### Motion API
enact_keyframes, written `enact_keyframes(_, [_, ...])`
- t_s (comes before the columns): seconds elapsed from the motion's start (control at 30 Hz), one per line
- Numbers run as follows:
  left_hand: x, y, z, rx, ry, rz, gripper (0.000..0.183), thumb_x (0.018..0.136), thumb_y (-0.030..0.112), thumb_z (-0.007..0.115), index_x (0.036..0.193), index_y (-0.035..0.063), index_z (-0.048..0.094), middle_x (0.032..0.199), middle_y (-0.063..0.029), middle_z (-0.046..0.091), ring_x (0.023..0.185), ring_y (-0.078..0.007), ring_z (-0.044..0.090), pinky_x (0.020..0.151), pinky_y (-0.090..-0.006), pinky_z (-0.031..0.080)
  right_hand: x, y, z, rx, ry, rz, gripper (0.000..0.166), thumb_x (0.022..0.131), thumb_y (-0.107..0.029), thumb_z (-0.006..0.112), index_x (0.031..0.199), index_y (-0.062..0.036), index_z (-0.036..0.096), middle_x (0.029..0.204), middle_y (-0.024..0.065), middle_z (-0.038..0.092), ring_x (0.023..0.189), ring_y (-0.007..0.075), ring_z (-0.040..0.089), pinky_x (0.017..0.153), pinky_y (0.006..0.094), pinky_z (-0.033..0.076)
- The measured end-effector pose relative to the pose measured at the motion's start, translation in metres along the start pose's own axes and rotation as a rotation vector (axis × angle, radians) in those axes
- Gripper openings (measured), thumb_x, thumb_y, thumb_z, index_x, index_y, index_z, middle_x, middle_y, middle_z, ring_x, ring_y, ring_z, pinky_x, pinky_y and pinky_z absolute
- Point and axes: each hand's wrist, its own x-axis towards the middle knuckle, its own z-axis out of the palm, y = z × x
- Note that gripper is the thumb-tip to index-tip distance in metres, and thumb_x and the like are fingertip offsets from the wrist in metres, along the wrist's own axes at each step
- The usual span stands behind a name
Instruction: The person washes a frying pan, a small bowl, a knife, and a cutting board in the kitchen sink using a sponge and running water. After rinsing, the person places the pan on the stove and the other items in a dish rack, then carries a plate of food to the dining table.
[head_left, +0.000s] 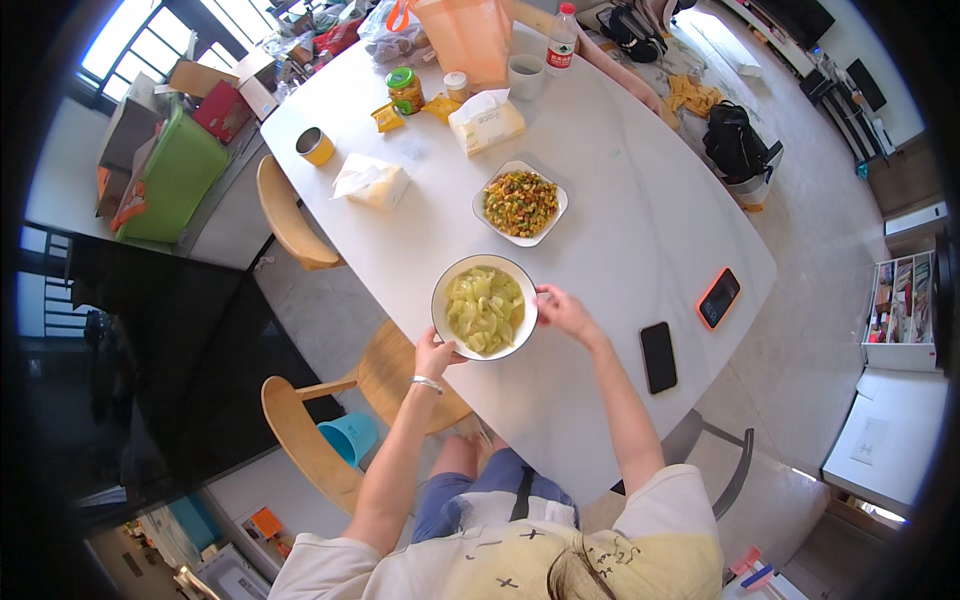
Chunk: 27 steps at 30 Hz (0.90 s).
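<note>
Between my hands, at the table's near left edge, is a round white bowl (441, 330) with a dark rim, holding cooked pale green vegetable slices (485, 307) in broth. My left hand (436, 355), a silver bangle at its wrist, grips the bowl's lower left rim. At the right rim is my right hand (559, 311), its fingers at the bowl's edge; how firmly they hold it cannot be told. Whether the bowl touches the table is unclear. Just beyond stands a white squarish dish (531, 241) of diced mixed vegetables (520, 202).
Two phones (658, 358) (718, 298) lie right on the white table (600, 277). Tissue packs (487, 124) (371, 182), a yellow cup (315, 147), a jar (405, 91), a mug (526, 76) and a bottle (562, 41) stand farther back. Wooden chairs (311, 442) flank the left side. Another person's arm (619, 75) rests at the far edge.
</note>
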Motion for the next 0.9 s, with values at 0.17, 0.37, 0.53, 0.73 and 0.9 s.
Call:
enact_keyframes(0.17, [0.034, 0.017, -0.004, -0.074, 0.019, 0.004, 0.042, 0.071, -0.009, 0.043, 0.113, -0.0048, 0.039, 0.086, -0.0194, 0.058, 0.068, -0.0265, 0.063, 0.057, -0.0312, 0.056, 0.108, 0.001, -0.066, -0.196, 0.526, -0.067, 0.034, 0.088, -0.032, 0.046, 0.098, -0.0010, 0.054, 0.068, 0.0066, 0.059, 0.060, 0.0127, 0.058, 0.056, 0.0255, 0.048])
enact_keyframes(0.37, [0.055, 0.023, -0.016, -0.006, 0.023, 0.023, 0.040, 0.074, -0.007, 0.044, 0.113, -0.0048, 0.038, 0.082, -0.0193, 0.059, 0.067, -0.0258, 0.062, 0.056, -0.0308, 0.056, 0.169, 0.005, -0.076, -0.445, 0.679, -0.166, 0.030, 0.085, -0.026, 0.049, 0.095, 0.0014, 0.055, 0.071, 0.0109, 0.062, 0.059, 0.0168, 0.061, 0.056, 0.0276, 0.048])
enact_keyframes(0.53, [0.065, 0.017, -0.019, 0.003, 0.005, 0.027, 0.036, 0.075, -0.006, 0.045, 0.111, -0.0020, 0.040, 0.084, -0.0182, 0.058, 0.067, -0.0261, 0.062, 0.059, -0.0349, 0.056, 0.171, 0.005, -0.080, -0.504, 0.687, -0.122, 0.022, 0.079, -0.019, 0.054, 0.092, -0.0011, 0.057, 0.074, 0.0142, 0.063, 0.062, 0.0239, 0.061, 0.061, 0.0341, 0.048])
enact_keyframes(0.73, [0.068, 0.020, 0.007, -0.009, -0.011, -0.009, 0.039, 0.075, -0.007, 0.045, 0.114, -0.0017, 0.039, 0.083, -0.0180, 0.059, 0.066, -0.0248, 0.062, 0.058, -0.0315, 0.055, 0.151, 0.001, -0.123, -0.591, 0.747, -0.111, 0.017, 0.076, -0.014, 0.055, 0.088, -0.0031, 0.059, 0.074, 0.0142, 0.062, 0.073, 0.0288, 0.060, 0.066, 0.0359, 0.046])
enact_keyframes(0.9, [0.077, 0.029, 0.046, -0.003, -0.061, -0.021, 0.040, 0.076, -0.006, 0.045, 0.115, -0.0006, 0.038, 0.083, -0.0163, 0.058, 0.069, -0.0231, 0.062, 0.059, -0.0310, 0.055, 0.136, 0.014, -0.181, -0.609, 0.772, -0.043, 0.016, 0.076, -0.016, 0.056, 0.087, -0.0038, 0.059, 0.074, 0.0135, 0.062, 0.073, 0.0284, 0.060, 0.066, 0.0359, 0.046])
